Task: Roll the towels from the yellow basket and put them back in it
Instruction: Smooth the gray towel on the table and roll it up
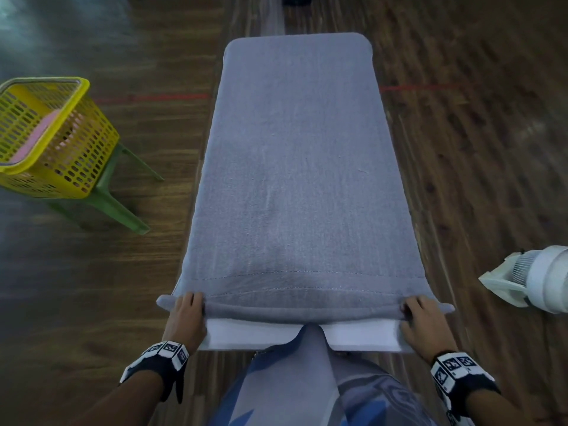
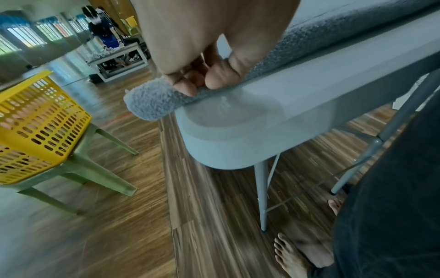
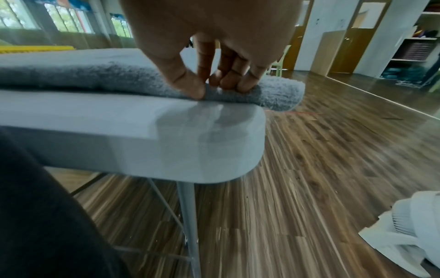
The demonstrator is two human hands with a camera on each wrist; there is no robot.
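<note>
A yellow basket (image 1: 46, 133) of slotted plastic sits on a green stool (image 1: 116, 204) at left, with something pink inside. A fuzzy grey towel (image 1: 295, 167) lies flat along a narrow white table (image 1: 362, 336), its near edge curled into a thin roll. The left hand (image 1: 186, 318) and right hand (image 1: 425, 324) each pinch one end of that roll.

Your grey towel (image 1: 295, 167); white table (image 1: 353, 335); yellow slotted basket (image 1: 46, 139) with pink towel (image 1: 33, 139); green stool (image 1: 113, 198); brown wood-grain floor (image 1: 476, 149); white fan (image 1: 541, 281).
</note>
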